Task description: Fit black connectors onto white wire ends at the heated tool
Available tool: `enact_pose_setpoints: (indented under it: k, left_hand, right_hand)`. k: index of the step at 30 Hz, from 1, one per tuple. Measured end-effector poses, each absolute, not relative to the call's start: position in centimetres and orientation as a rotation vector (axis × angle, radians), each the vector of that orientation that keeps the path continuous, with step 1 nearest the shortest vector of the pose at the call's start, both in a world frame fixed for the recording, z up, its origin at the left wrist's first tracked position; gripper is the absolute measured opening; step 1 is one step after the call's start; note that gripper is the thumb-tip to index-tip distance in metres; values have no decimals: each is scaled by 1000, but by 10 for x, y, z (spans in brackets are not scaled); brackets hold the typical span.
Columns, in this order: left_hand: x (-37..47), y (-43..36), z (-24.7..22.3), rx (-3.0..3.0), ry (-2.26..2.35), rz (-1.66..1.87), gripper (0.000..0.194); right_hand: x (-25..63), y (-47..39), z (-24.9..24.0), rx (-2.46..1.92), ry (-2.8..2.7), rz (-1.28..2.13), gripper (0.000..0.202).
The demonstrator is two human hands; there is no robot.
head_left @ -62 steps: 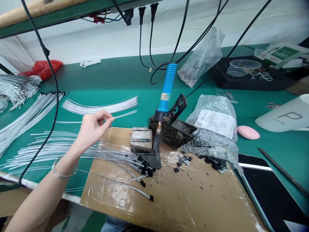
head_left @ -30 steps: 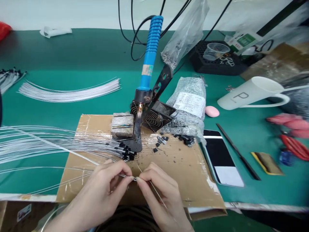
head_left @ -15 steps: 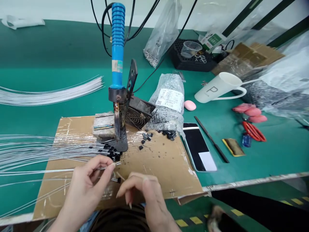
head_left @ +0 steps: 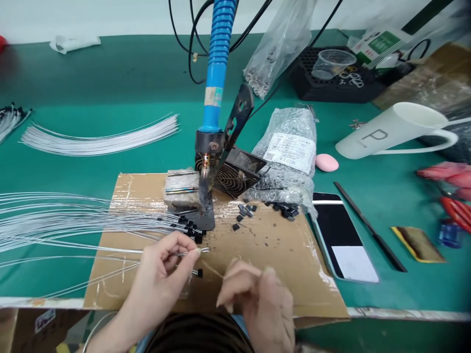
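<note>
Pinched thumb to forefinger: thin white cable with silvery metal tip (head_left: 205, 250), in the left grip (head_left: 164, 267), over the brown cardboard sheet (head_left: 246, 250). Likely light, springy, inclined to slide; best held close behind the tip. Curled partway at the right grip (head_left: 259, 299), blurred; cannot tell whether holding anything. Hidden by fingers: the pinched stretch. Cut off leftward: loose bundle of white cables with square black caps (head_left: 128, 221). Cut off above: blue ribbed handle (head_left: 219, 59).

The single head view looks forward and down from close above the hands (head_left: 162, 272), over the table (head_left: 128, 88) to the white wall (head_left: 121, 17) behind.
</note>
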State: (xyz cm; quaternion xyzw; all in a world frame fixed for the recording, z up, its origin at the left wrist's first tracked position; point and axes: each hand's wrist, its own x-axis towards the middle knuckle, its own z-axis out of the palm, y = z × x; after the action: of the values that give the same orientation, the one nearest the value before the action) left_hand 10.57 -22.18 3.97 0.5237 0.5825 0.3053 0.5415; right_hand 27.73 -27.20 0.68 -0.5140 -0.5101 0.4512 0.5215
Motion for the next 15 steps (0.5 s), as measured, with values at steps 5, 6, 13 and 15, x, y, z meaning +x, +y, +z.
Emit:
enact_pose_setpoints:
  k: [5, 6, 13, 15]
  left_hand:
    - [104, -226, 42, 1113, 1369, 729, 23]
    - [104, -227, 42, 1095, 1368, 725, 23]
    - [105, -229, 37, 1049, 1291, 787, 21]
    - [105, -229, 37, 1061, 1290, 802, 19]
  right_hand:
    - [271, -260, 18, -1347, -799, 1206, 26]
    - [268, -258, 21, -1346, -749, 1260, 24]
    - [258, -253, 29, -1241, -600, 1475, 23]
    - [258, -253, 29, -1243, -574, 1486, 24]
